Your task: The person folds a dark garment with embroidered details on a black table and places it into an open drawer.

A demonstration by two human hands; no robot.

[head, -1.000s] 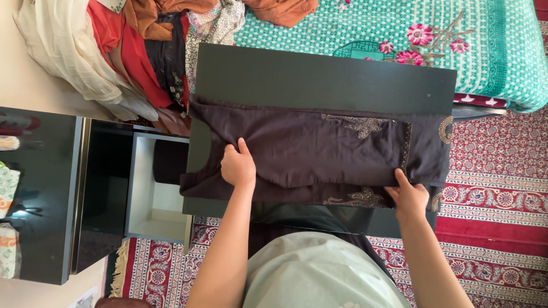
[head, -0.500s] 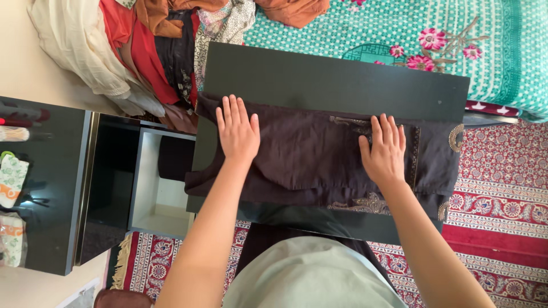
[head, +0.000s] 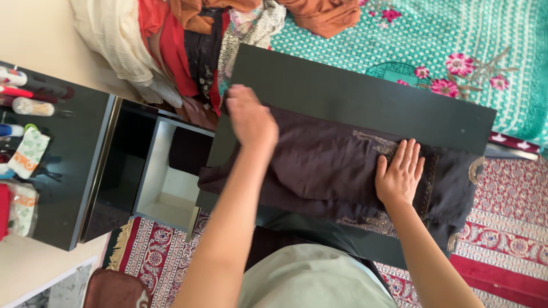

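**Two flat hands on a dark folded garment**

A dark brown garment (head: 325, 165) with gold embroidery lies folded lengthwise across a black board (head: 354, 91) that serves as the desk; its far edge runs along the middle of the board, its near edge hangs slightly over the side closest to the person, and its embroidered end droops off the board's right end. The left hand (head: 251, 120) sits at the garment's left end, near the far corner, palm down; it is blurred, so its grip cannot be told for sure, though it appears to close on nothing. The right hand (head: 399, 174) lies flat on the cloth beside the embroidered band, fingers spread and straight, its grip fully open and holding nothing; it only presses on the fabric.

Beyond the board's left corner a heap of clothes (head: 171, 51) in cream, red, orange and black is piled up; behind the board spreads a teal bedcover (head: 456, 40) with pink flowers. To the left stands a black cabinet (head: 63, 171) with an open compartment (head: 165, 188); small bottles and packets (head: 23, 108) rest on its top. A red patterned rug (head: 502, 228) covers the floor below; the person's pale green top (head: 308, 279) fills the lower middle of the view.
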